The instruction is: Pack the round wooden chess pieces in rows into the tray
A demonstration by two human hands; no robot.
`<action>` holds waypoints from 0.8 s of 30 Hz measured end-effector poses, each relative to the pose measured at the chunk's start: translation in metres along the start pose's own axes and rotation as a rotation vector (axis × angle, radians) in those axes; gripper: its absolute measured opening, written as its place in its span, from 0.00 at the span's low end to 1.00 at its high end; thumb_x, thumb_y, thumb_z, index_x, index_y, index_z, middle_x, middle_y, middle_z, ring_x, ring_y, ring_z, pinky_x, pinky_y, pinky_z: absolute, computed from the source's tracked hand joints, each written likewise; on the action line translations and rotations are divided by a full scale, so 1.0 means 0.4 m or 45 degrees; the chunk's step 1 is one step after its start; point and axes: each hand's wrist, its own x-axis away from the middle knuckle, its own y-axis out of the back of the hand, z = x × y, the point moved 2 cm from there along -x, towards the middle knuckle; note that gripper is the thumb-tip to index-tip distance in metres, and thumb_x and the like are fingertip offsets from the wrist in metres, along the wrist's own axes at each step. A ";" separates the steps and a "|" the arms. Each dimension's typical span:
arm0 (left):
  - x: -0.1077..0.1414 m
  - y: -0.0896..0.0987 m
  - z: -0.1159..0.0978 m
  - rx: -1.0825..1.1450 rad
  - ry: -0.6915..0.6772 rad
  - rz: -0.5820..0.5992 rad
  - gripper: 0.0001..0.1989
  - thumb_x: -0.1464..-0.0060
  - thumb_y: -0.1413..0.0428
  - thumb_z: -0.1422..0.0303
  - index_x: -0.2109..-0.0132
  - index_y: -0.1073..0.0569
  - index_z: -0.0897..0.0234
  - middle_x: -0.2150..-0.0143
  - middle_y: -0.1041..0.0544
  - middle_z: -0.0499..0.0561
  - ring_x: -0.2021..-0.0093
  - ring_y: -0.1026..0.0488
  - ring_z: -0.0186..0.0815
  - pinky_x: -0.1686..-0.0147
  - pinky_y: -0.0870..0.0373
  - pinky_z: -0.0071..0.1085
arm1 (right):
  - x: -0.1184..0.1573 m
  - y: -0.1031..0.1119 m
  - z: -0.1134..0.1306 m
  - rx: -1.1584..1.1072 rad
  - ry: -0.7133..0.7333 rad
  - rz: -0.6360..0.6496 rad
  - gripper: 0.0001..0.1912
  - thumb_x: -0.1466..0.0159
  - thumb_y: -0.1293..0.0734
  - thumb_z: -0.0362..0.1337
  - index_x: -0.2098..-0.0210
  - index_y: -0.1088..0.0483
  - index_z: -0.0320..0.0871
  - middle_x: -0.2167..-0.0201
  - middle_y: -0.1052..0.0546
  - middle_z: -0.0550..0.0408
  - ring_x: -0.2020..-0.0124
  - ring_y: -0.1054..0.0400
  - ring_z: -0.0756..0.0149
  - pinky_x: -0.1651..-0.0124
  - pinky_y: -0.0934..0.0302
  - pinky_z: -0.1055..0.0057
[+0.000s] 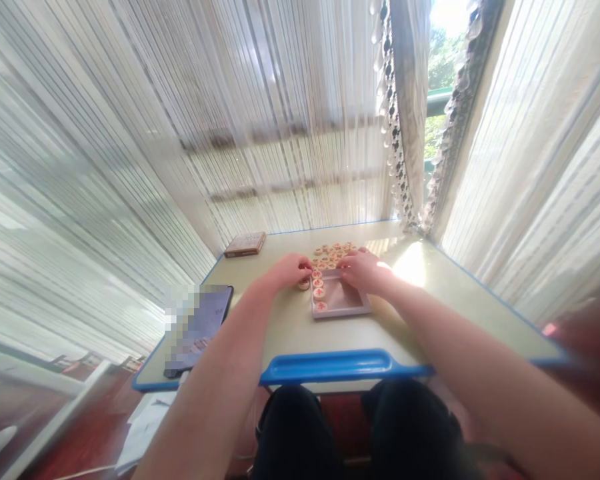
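A shallow pale box [342, 312] lies on the table, with a column of round wooden Chinese chess pieces [319, 293] bearing red characters along its left side. At the box's far left corner, my left hand [293, 270] has its fingertips pressed together; what they hold is hidden. Just below those fingers, outside the box, sit one or two pieces [304, 285]. My right hand [365, 272] is over the far right corner of the box, fingers curled in, their contents too small to make out. Beyond the box spreads a group of loose pieces [336, 254].
The pale table [290, 333] has a blue rim and a blue molded tray [330, 365] at its front edge. A tablet [205, 327] lies at the left, partly pixelated. A flat brown box [245, 245] rests at the far left corner. String curtains [280, 133] hang behind.
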 end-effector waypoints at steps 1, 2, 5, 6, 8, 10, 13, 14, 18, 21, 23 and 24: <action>0.001 0.000 0.001 0.029 0.007 0.007 0.12 0.55 0.49 0.65 0.65 0.25 0.65 0.70 0.24 0.49 0.70 0.31 0.32 0.70 0.38 0.26 | -0.002 -0.003 -0.004 -0.019 -0.005 0.026 0.12 0.45 0.38 0.35 0.63 0.27 0.47 0.60 0.28 0.52 0.55 0.40 0.56 0.53 0.44 0.64; 0.003 0.001 0.002 0.066 0.010 0.018 0.12 0.55 0.48 0.65 0.66 0.24 0.65 0.70 0.24 0.49 0.70 0.31 0.32 0.70 0.38 0.26 | -0.004 -0.005 -0.006 -0.045 -0.006 0.041 0.11 0.45 0.38 0.34 0.65 0.27 0.48 0.61 0.27 0.53 0.55 0.40 0.58 0.54 0.43 0.65; 0.007 0.001 0.008 0.172 0.013 0.061 0.13 0.56 0.48 0.63 0.66 0.24 0.64 0.71 0.24 0.48 0.70 0.30 0.32 0.69 0.36 0.26 | -0.003 -0.005 -0.007 -0.120 -0.006 0.071 0.10 0.46 0.39 0.33 0.67 0.27 0.49 0.64 0.26 0.56 0.56 0.38 0.60 0.57 0.42 0.68; 0.008 0.003 0.009 0.194 0.013 0.072 0.12 0.56 0.47 0.63 0.67 0.23 0.64 0.71 0.24 0.48 0.70 0.30 0.32 0.69 0.36 0.26 | -0.003 -0.004 -0.007 -0.137 0.001 0.082 0.10 0.45 0.39 0.33 0.67 0.27 0.49 0.64 0.26 0.56 0.57 0.38 0.60 0.57 0.42 0.68; 0.012 0.006 0.011 0.222 0.013 0.094 0.12 0.57 0.46 0.63 0.67 0.23 0.64 0.71 0.24 0.48 0.70 0.30 0.32 0.68 0.35 0.26 | -0.003 -0.003 -0.010 -0.161 0.008 0.053 0.11 0.43 0.40 0.34 0.66 0.27 0.48 0.63 0.26 0.55 0.57 0.37 0.61 0.56 0.42 0.68; 0.014 0.008 0.011 0.253 0.001 0.116 0.13 0.58 0.45 0.63 0.66 0.23 0.65 0.72 0.24 0.48 0.70 0.30 0.32 0.68 0.35 0.25 | -0.004 -0.003 -0.016 -0.170 0.004 -0.038 0.13 0.41 0.42 0.37 0.64 0.27 0.47 0.59 0.27 0.53 0.55 0.38 0.60 0.52 0.43 0.66; 0.012 0.006 0.014 0.273 0.028 0.120 0.14 0.58 0.45 0.62 0.66 0.23 0.65 0.72 0.24 0.48 0.69 0.29 0.33 0.68 0.34 0.26 | -0.009 -0.009 -0.029 -0.164 0.006 -0.063 0.18 0.38 0.45 0.44 0.56 0.29 0.48 0.51 0.30 0.53 0.48 0.42 0.57 0.46 0.48 0.61; 0.008 0.004 0.016 0.260 0.050 0.080 0.14 0.58 0.45 0.61 0.66 0.23 0.65 0.72 0.24 0.49 0.70 0.29 0.33 0.68 0.33 0.27 | -0.012 -0.012 -0.034 -0.165 0.010 -0.028 0.19 0.38 0.45 0.46 0.54 0.30 0.48 0.49 0.31 0.54 0.46 0.44 0.57 0.44 0.50 0.60; -0.012 -0.007 0.024 0.114 0.045 -0.254 0.14 0.54 0.48 0.66 0.62 0.23 0.64 0.67 0.23 0.51 0.65 0.28 0.36 0.62 0.32 0.31 | -0.023 -0.021 -0.050 -0.139 -0.014 0.061 0.22 0.37 0.48 0.48 0.55 0.29 0.49 0.49 0.30 0.57 0.45 0.45 0.57 0.44 0.51 0.61; -0.023 -0.024 0.017 0.037 -0.136 -0.336 0.16 0.54 0.50 0.71 0.58 0.24 0.62 0.56 0.24 0.50 0.54 0.30 0.36 0.51 0.36 0.31 | -0.029 -0.022 -0.053 -0.077 0.012 0.004 0.20 0.37 0.48 0.45 0.59 0.27 0.49 0.51 0.29 0.56 0.48 0.44 0.57 0.45 0.50 0.62; -0.027 -0.035 0.011 0.062 -0.192 -0.256 0.16 0.53 0.51 0.71 0.58 0.24 0.60 0.52 0.26 0.48 0.51 0.31 0.35 0.48 0.38 0.29 | -0.032 -0.023 -0.052 -0.076 0.025 -0.014 0.18 0.37 0.46 0.43 0.61 0.26 0.49 0.52 0.28 0.56 0.50 0.42 0.57 0.46 0.49 0.61; -0.027 -0.040 0.009 0.085 -0.187 -0.212 0.16 0.53 0.51 0.71 0.59 0.23 0.60 0.51 0.27 0.47 0.51 0.31 0.35 0.48 0.38 0.29 | -0.032 -0.024 -0.052 -0.090 0.024 -0.010 0.18 0.38 0.45 0.42 0.61 0.25 0.49 0.53 0.28 0.57 0.50 0.42 0.56 0.46 0.49 0.62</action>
